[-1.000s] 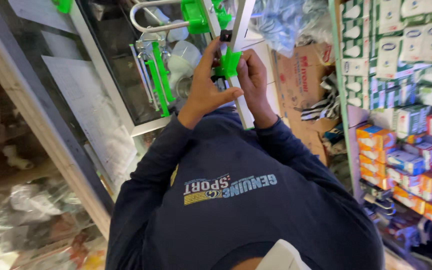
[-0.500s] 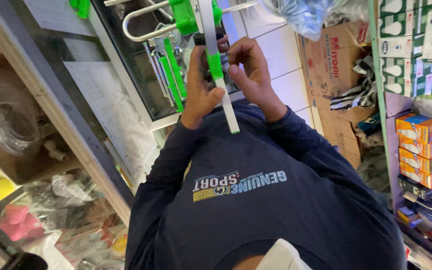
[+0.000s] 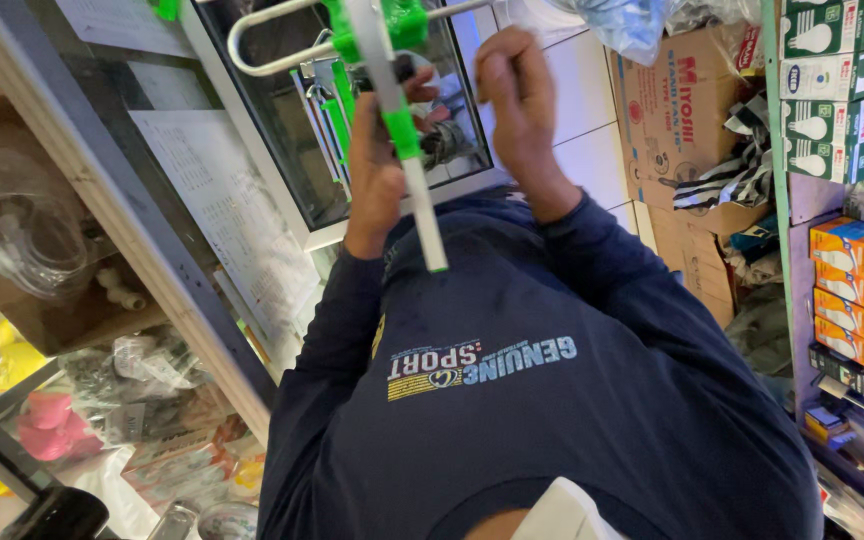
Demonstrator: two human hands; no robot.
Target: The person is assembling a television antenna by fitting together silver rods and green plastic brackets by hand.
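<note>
Clasping white antenna boom (image 3: 422, 212) with left hand (image 3: 377, 190), clenching right hand (image 3: 517, 100) at two o'clock beside aluminium loop (image 3: 252, 28); apparently mid-assembly, steady alignment needed next.

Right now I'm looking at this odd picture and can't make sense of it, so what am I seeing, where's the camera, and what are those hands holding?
There is no machine here. The one picture comes from a camera worn on a person's head, looking down over their dark blue sweatshirt at their own raised hands. The left hand grips a white rod with green plastic clamps, part of a frame with a looped metal tube; it looks like an antenna. The right hand is closed beside the rod; what it pinches is hidden. Behind is a glass display counter. To the right are cardboard cartons and shelves of light-bulb boxes.
</note>
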